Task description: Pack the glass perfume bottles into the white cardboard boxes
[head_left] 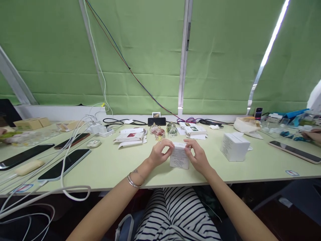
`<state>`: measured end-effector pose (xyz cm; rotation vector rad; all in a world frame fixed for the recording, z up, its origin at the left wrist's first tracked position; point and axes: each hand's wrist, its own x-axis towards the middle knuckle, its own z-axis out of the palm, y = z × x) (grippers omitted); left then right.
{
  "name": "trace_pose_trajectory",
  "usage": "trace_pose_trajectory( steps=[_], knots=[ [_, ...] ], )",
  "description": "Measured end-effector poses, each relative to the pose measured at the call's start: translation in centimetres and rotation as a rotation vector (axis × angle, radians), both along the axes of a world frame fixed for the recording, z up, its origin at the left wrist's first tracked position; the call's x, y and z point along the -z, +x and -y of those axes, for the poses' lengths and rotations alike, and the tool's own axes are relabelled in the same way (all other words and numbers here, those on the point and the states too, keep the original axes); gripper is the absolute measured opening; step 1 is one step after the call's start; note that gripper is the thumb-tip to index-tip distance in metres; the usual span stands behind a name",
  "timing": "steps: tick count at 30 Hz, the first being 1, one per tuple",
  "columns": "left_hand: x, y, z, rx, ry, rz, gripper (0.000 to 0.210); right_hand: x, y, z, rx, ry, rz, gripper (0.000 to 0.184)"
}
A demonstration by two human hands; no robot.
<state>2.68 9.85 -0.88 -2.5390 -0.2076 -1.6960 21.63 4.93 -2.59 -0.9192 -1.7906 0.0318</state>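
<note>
A small white carton (179, 159) with fine printed text on its front stands upright near the table's front edge. My left hand (162, 152) pinches its top left edge with thumb and forefinger. At the top right edge, my right hand (197, 154) grips the carton in the same way, fingers bent. Behind it sit glass bottles, some with pink contents (157, 131) and a clear greenish one (172, 129). A second white printed carton (234, 147) stands to the right, its top flap slightly raised.
Flattened white cartons lie in a left stack (131, 136) and a right stack (193, 130). Several phones, including a dark one (65, 164), and white cables (67, 150) cover the left side. A cream bag (247, 126) and another phone (294, 151) lie right. Other people's hands (313, 135) show at both edges.
</note>
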Motion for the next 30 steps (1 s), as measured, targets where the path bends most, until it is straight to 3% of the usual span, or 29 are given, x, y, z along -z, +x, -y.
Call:
trace_pose_trajectory(
  steps=[5, 8, 12, 17, 24, 27, 30],
  knots=[
    [0.1, -0.1, -0.1, -0.099, 0.046, -0.043, 0.016, -1.3, -0.1, -0.6, -0.143, -0.09, 0.057, 0.017],
    [0.1, 0.0, -0.1, -0.104, 0.005, -0.081, 0.015, -0.4, 0.5, -0.5, -0.154, -0.141, 0.072, 0.019],
    [0.3, 0.0, -0.2, -0.12, -0.067, -0.134, 0.016, 0.9, 0.7, 0.3, -0.084, -0.2, 0.114, 0.041],
    [0.5, -0.2, -0.5, -0.174, -0.128, -0.214, 0.02, 0.7, 2.0, 0.8, 0.237, -0.25, 0.202, 0.04],
    [0.6, -0.4, -0.7, -0.199, -0.239, -0.275, 0.013, -0.1, 8.5, 0.4, 1.021, -0.208, 0.411, 0.034],
    [0.7, -0.4, -0.8, -0.213, -0.288, -0.312, 0.015, -0.1, 10.1, 0.6, 1.147, -0.233, 0.394, 0.033],
    [0.6, -0.4, -0.8, -0.253, -0.338, -0.387, 0.016, 0.4, 10.9, 0.3, 1.128, -0.203, 0.367, 0.032]
  ],
)
